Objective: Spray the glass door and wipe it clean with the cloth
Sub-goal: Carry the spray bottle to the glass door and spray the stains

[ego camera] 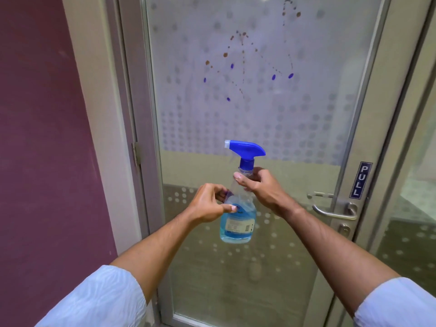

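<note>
Head view: both hands hold the spray bottle (238,215) upright before the glass door (247,109). The left hand (208,204) pinches its middle; the right hand (256,187) wraps its neck under the blue trigger head (245,149). Brown and blue spots (236,64) mark the glass.

One spray bottle (238,204) sits before one glass door (259,114); on the door are five blue spots, one handle (335,212), one PULL sign (360,180).

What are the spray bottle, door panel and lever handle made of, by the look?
Spray bottle: clear plastic, blue liquid visible, glossy blue trigger head. Door panel: glass with frosted dot film, likely. Lever handle: brushed metal, probably steel.
</note>
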{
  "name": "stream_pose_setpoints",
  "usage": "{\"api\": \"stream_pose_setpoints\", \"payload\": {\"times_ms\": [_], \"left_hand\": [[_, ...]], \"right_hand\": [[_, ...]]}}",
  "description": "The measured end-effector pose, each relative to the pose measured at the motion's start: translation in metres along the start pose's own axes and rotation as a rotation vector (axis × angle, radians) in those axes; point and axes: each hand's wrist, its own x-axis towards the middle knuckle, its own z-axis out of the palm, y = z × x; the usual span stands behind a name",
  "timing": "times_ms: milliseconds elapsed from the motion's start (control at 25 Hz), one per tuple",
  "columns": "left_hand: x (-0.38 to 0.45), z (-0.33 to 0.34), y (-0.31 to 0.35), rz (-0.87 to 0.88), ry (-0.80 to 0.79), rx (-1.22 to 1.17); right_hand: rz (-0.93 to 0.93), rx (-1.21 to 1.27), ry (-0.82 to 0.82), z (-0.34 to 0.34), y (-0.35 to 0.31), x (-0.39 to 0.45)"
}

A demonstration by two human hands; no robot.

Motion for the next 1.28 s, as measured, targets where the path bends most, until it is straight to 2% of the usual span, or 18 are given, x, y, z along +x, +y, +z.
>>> {"api": "stream_pose_setpoints", "payload": {"times_ms": [200,440,640,840,960,1120,1200,1280], "left_hand": [[0.057,0.003,-0.015,-0.018,-0.08,-0.049],[0.101,-0.001,-0.012,0.006,-0.145,-0.049],[0.128,-0.007,-0.02,0.054,-0.2,-0.073],[0.155,-0.021,-0.037,0.126,-0.258,-0.084],[0.172,-0.045,-0.042,0.265,-0.137,0.03],[0.201,-0.091,-0.049,0.508,0.224,0.384],[0.218,-0.112,-0.048,0.559,0.4,0.554],[0.233,-0.133,-0.04,0.549,0.505,0.651]], "right_hand": [[-0.046,0.287,0.133,-0.012,-0.012,0.062],[-0.056,0.321,0.145,-0.022,-0.015,0.106],[0.017,0.342,0.124,-0.02,-0.014,0.134],[0.008,0.302,0.233,-0.008,-0.017,0.157],[0.03,0.278,0.32,0.002,-0.025,0.173],[0.04,0.26,0.463,0.008,-0.044,0.196],[0.033,0.238,0.544,0.011,-0.057,0.206],[0.032,0.229,0.604,0.01,-0.075,0.217]]}}
